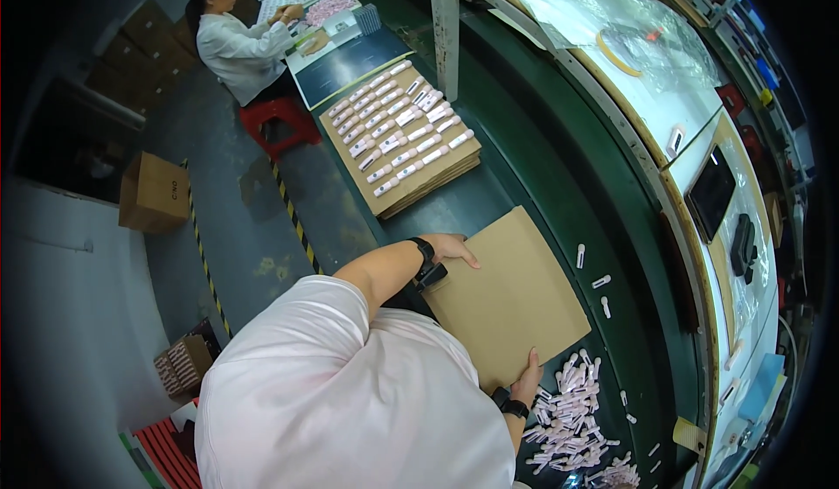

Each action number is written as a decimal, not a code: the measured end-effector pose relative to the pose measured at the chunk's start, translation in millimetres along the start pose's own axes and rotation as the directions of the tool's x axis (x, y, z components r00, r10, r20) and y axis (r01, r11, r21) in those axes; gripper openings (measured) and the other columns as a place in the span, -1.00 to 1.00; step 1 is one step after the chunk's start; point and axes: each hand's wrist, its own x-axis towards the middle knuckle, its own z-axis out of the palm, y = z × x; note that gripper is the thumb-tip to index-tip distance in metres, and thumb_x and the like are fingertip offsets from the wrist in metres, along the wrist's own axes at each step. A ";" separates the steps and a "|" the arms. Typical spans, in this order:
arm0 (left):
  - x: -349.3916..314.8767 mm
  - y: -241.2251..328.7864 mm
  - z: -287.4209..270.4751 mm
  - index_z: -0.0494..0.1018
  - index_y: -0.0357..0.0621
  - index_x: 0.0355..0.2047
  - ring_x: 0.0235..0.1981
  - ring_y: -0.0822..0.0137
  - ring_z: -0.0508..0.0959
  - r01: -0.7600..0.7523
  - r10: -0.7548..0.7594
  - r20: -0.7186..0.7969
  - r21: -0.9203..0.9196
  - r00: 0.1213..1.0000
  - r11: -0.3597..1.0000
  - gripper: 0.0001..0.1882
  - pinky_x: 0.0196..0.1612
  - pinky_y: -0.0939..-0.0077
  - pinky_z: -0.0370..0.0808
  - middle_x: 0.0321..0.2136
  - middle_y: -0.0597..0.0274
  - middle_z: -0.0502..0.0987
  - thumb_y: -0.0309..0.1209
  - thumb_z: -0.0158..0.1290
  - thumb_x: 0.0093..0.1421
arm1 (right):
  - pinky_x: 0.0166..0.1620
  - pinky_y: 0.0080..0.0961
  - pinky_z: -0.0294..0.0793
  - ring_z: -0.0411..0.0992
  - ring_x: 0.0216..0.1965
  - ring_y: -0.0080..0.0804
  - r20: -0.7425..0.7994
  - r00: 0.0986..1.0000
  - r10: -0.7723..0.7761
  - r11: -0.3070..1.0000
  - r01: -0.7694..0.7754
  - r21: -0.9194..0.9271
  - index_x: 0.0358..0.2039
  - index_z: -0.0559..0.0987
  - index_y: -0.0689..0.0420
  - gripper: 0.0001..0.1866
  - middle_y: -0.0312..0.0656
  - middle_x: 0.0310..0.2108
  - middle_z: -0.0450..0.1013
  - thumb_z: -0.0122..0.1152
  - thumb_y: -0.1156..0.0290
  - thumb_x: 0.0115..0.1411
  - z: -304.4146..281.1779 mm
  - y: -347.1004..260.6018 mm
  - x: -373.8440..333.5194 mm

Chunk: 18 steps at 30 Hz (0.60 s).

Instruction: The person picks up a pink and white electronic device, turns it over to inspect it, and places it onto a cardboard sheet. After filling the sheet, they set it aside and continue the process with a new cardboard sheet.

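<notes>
left hand: fingers flat along the near-left corner of the cardboard sheet; pressing its edge, not clenched; black watch on the wrist
right hand: gripping the sheet's lower right edge, thumb over the top face; black band on the wrist
sheet position: lying flat on the dark green conveyor belt, held between both hands, directly in front of the torso; empty on top
long axis: runs diagonally, from the left hand's corner toward the lower right; both hands sit on the near long side, left at one end, right at the other
nearest hand to loose tubes: right; pile of small white-and-pink tubes lies just beside it, touching the sheet's lower corner or nearly so, can't tell which
strays: a few single tubes on the belt just beyond the sheet's right edge
sheet material: plain brown corrugated card, matte, rigid, rectangular, square corners
tubes: short cylinders, smooth plastic look, capped
further out: stack of similar sheets up the belt, top one loaded with tubes in neat rows
far end: another person in a white top seated on a red stool, hands at white trays
floor: brown carton to the left
</notes>
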 end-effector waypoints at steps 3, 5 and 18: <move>-6.8 8.4 8.7 0.19 -0.38 0.13 0.01 0.12 0.47 -0.009 0.010 -0.024 0.034 1.000 0.999 -0.19 0.00 0.20 0.46 -0.01 -0.02 0.42 -0.41 0.34 -0.08 | 0.00 -0.36 0.43 0.41 -0.04 -0.26 0.010 0.998 -0.055 0.998 0.055 0.006 0.11 0.30 0.31 -0.44 -0.07 0.01 0.39 0.21 0.27 0.21 4.6 1.6 -3.6; -9.1 9.6 12.0 0.18 -0.38 0.14 0.01 0.12 0.47 -0.015 0.017 -0.038 0.046 0.999 0.999 -0.19 0.00 0.21 0.46 -0.01 -0.02 0.42 -0.41 0.34 -0.08 | 0.00 -0.36 0.44 0.41 -0.04 -0.25 -0.004 0.997 -0.072 0.997 0.072 0.009 0.12 0.29 0.32 -0.44 -0.06 0.01 0.39 0.20 0.29 0.21 5.9 -2.5 -9.1; -87.1 72.4 -16.6 0.40 -0.46 -0.04 -0.15 0.15 0.56 -0.225 0.229 -0.127 0.048 0.965 0.973 -0.40 -0.12 0.30 0.52 -0.15 -0.05 0.54 -0.45 0.35 -0.09 | 0.01 -0.35 0.48 0.42 -0.01 -0.22 0.077 0.991 -0.107 0.992 0.112 -0.058 0.16 0.27 0.29 -0.46 -0.04 0.05 0.37 0.14 0.30 0.26 101.2 -105.1 -60.1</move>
